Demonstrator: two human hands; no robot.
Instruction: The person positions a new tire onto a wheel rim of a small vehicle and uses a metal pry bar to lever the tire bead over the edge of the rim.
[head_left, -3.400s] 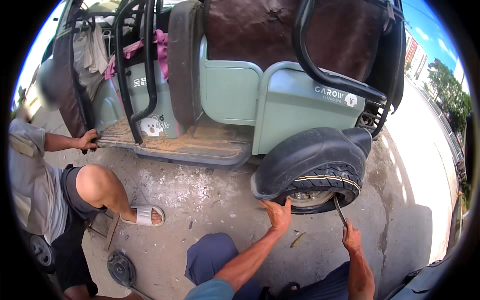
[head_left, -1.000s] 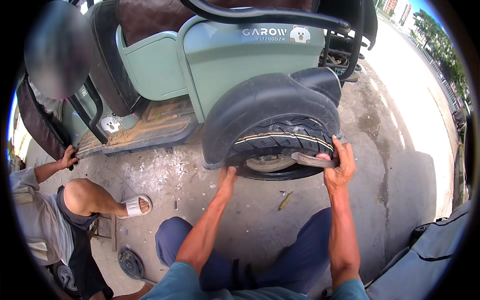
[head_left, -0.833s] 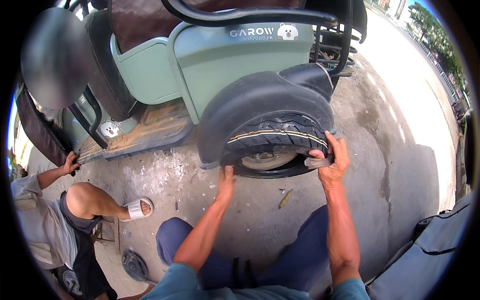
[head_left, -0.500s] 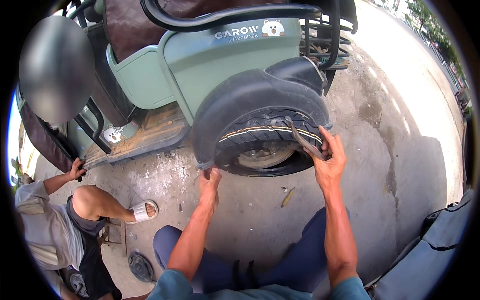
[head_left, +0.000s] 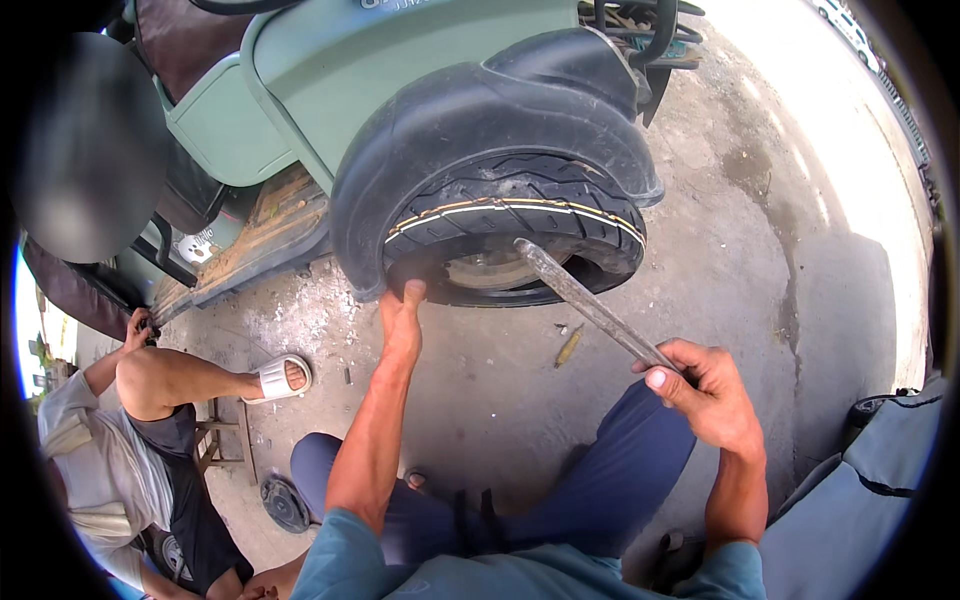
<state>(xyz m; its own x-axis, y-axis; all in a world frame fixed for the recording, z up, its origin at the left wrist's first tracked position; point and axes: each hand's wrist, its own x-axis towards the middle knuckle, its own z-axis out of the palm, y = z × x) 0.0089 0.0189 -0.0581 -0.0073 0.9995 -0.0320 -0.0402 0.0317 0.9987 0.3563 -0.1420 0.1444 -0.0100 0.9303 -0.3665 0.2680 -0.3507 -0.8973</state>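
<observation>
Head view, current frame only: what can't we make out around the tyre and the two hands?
- Tip of the metal bar: ends at the tyre; whether it sits under the tyre's edge cannot be told.
- Wheel rim: mostly in shadow behind the tyre and black mudguard.
- Left hand: fingertips press the tyre's lower edge; contact is shadowed.
- Right hand: palm side turned away.
- Small yellowish object on the ground: too small to identify.

Around you, stained grey concrete ground (head_left: 760, 250) in hard sunlight, sharp shadows, a bright road (head_left: 860, 60) beyond.
</observation>
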